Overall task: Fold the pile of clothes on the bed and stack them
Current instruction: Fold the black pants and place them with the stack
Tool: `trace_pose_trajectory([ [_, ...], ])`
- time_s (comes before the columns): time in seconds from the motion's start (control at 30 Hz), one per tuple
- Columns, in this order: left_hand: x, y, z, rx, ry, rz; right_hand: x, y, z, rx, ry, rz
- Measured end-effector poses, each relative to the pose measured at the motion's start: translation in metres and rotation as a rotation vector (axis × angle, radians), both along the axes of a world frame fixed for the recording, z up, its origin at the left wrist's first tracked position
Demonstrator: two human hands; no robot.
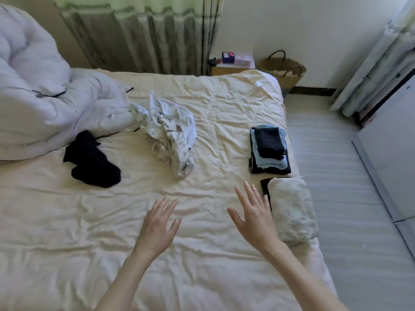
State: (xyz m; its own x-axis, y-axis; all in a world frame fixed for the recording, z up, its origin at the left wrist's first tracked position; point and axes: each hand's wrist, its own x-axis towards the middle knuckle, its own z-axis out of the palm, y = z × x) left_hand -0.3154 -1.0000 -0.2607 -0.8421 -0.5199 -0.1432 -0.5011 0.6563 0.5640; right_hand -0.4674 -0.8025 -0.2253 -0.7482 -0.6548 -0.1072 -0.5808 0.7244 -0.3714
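The bed (pixel 202 254) carries a crumpled white garment (pixel 170 131) at centre, a black garment (pixel 91 160) to its left and a folded stack (pixel 269 150) at the right edge. Left hand (pixel 157 227) and right hand (pixel 253 216) hover with fingers spread, holding nothing.

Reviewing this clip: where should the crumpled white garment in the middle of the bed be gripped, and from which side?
Probably at the broad upper bunch of the crumpled white garment, reached from the near side where both open hands hover. Its narrow lower end trails toward the person, so lifting the top should let it hang.
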Motion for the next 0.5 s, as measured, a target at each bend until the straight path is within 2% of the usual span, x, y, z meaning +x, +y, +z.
trace_pose_trajectory([
  [0.1, 0.066, 0.004, 0.013, 0.047, 0.013, 0.098, 0.055, -0.003, 0.011, 0.065, 0.02, 0.152],
  [0.23, 0.137, 0.007, 0.04, -0.026, 0.085, 0.198, 0.108, -0.018, 0.027, 0.024, 0.059, 0.334],
  [0.33, 0.195, 0.018, 0.053, -0.069, 0.14, 0.293, 0.152, -0.03, 0.032, -0.052, 0.056, 0.397],
  [0.5, 0.287, 0.036, 0.053, -0.02, 0.131, 0.434, 0.227, -0.049, 0.033, -0.077, 0.025, 0.496],
])
